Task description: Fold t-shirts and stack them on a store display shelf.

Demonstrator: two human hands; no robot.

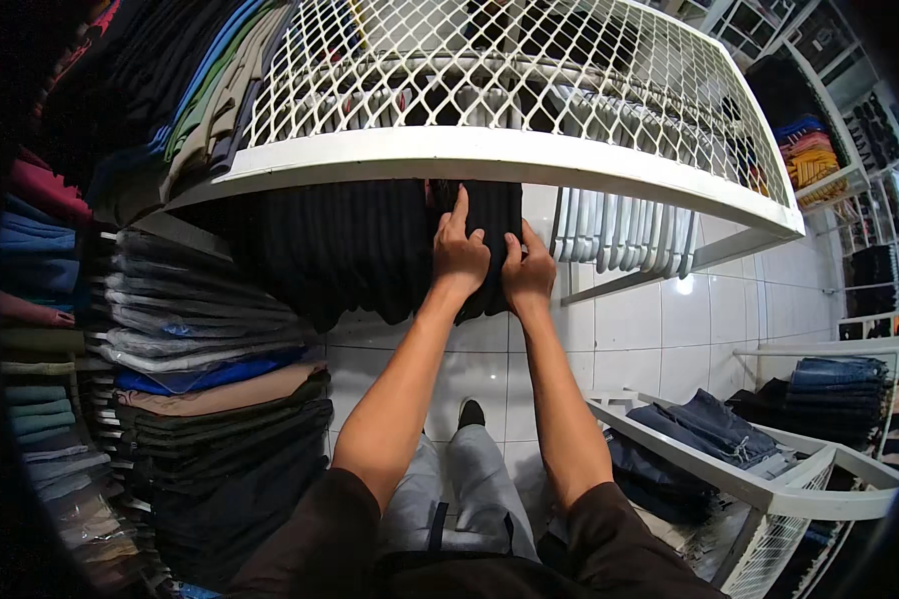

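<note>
A tight row of black folded garments, apparently trousers (344, 254), hangs under a white metal shelf (487, 150) with a mesh top. My left hand (461, 251) rests against the row, index finger stretched towards the shelf and thumb apart. Its other fingers are partly hidden, so a grip there cannot be made out. Around the outer edge of the rightmost black garments (502, 232) my right hand (530, 266) is closed, thumb on the near side. Between the hands is a short section of the row. A narrow dark gap with a bit of red shows beside my left hand.
White hangers (622, 232) hang to the right under the shelf. Stacked and plastic-wrapped clothes (202, 299) rise on the left. At lower right stands a white rack (816, 487) with folded jeans (704, 430). White floor tiles (464, 374) lie below my arms.
</note>
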